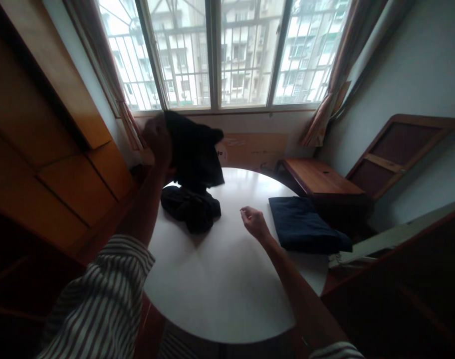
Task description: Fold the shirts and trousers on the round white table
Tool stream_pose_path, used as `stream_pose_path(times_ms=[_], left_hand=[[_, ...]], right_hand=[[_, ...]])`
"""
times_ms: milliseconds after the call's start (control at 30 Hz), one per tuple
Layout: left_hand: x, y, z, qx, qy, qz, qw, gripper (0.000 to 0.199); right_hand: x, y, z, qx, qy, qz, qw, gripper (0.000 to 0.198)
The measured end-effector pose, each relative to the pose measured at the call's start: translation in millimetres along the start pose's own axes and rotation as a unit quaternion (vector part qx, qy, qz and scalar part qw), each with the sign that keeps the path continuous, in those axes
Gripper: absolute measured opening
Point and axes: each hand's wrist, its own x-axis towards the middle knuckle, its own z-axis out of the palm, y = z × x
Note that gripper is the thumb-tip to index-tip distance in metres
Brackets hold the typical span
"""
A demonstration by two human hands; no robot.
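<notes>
My left hand [158, 137] is raised over the far left of the round white table, closed on a black garment [193, 149] that hangs down, slightly blurred. Beneath it lies a bunched heap of black cloth [193, 209]; whether the two are one piece I cannot tell. My right hand [255, 223] hovers above the middle right of the table with its fingers curled in and nothing visible in them. Nearest to it, on the right, a folded dark blue garment [306, 227] lies flat near the table's edge.
The white table [227, 294] fills the centre. A wooden chair [323, 177] stands behind it on the right, with a larger wooden frame beside it. Orange-brown cabinets [78, 184] line the left. Barred windows [212, 60] and a cardboard sheet [257, 147] are at the back.
</notes>
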Motion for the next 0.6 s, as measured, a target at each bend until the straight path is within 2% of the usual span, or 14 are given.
stream_pose_path(times_ms=[33, 67, 100, 133, 200, 267, 367, 433, 500, 600], left_hand=[[10, 3, 0, 0.014, 0.045, 0.005, 0.999, 0.042], [13, 5, 0, 0.022, 0.063, 0.01, 0.998, 0.04], [10, 6, 0, 0.023, 0.05, 0.015, 0.998, 0.037], [-1, 4, 1, 0.018, 0.004, 0.019, 1.0, 0.035], [-42, -5, 3, 0.012, -0.115, -0.013, 0.993, 0.034], [-96, -17, 4, 0.01, -0.212, -0.061, 0.975, 0.036], [-172, -31, 2, 0.001, -0.277, -0.101, 0.955, 0.032], [-205, -37, 0, -0.004, -0.296, -0.12, 0.947, 0.037], [-223, -41, -2, -0.007, -0.305, -0.134, 0.943, 0.037], [-233, -51, 1, -0.015, -0.293, -0.147, 0.945, 0.034]], right_hand=[[0, 2, -6, -0.03, 0.012, -0.001, 0.999, 0.024], [1, 4, -13, -0.058, 0.025, 0.004, 0.998, 0.023], [0, 7, -21, -0.091, 0.042, 0.021, 0.995, 0.021], [0, 10, -29, -0.134, 0.058, 0.053, 0.988, 0.021], [-1, 18, -46, -0.246, 0.075, 0.153, 0.954, 0.036], [-2, 26, -59, -0.325, 0.051, 0.249, 0.911, 0.055], [-3, 37, -69, -0.349, -0.001, 0.303, 0.887, 0.063], [-2, 43, -71, -0.343, -0.02, 0.318, 0.884, 0.052], [0, 49, -71, -0.32, -0.041, 0.322, 0.89, 0.033], [4, 50, -71, -0.253, -0.039, 0.273, 0.927, 0.015]])
